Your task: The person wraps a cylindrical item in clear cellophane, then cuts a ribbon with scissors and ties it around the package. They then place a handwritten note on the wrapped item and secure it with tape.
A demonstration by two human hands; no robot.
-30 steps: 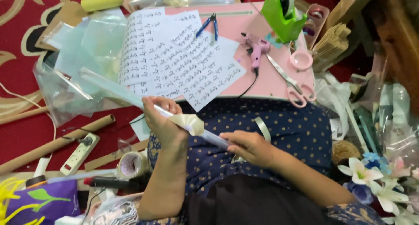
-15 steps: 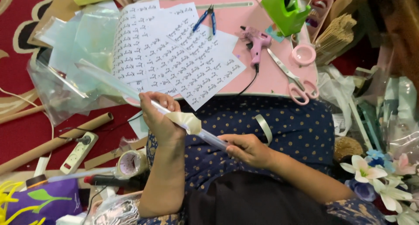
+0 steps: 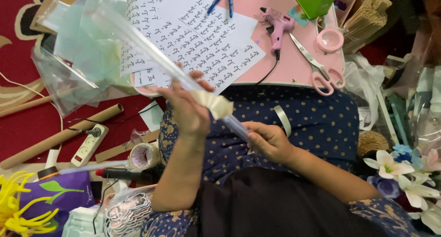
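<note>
The fingers (image 3: 198,83) of the left hand (image 3: 188,110) are curled tight around a long clear plastic tube (image 3: 151,51), pinching it where a cream pleated paper cone (image 3: 213,104) wraps it. The tube slants up and left from this grip, crossing the sheets of handwritten paper (image 3: 197,39) on the pink lap table (image 3: 294,67) and passing over the loose clear plastic bags (image 3: 73,67) beyond the table's left edge. Half a second ago the tube lay lower, its grip just below the table's near edge; now it is raised and fills more of the view.

The right hand (image 3: 271,143) is closed round the tube's lower end, thumb and fingers wrapped about it over the dotted blue cloth on the lap, much as before.

On the red carpet left of the lap lie a cardboard tube (image 3: 59,136), a white power strip (image 3: 89,145) and a roll of tape (image 3: 143,156). Toward the table's right edge sit a pink glue gun (image 3: 278,28), pink-handled scissors (image 3: 319,69) and a small pink roll (image 3: 330,39), with a green tape dispenser (image 3: 317,0) at the far right corner. Artificial flowers (image 3: 404,170) lie on the floor at the far right.
</note>
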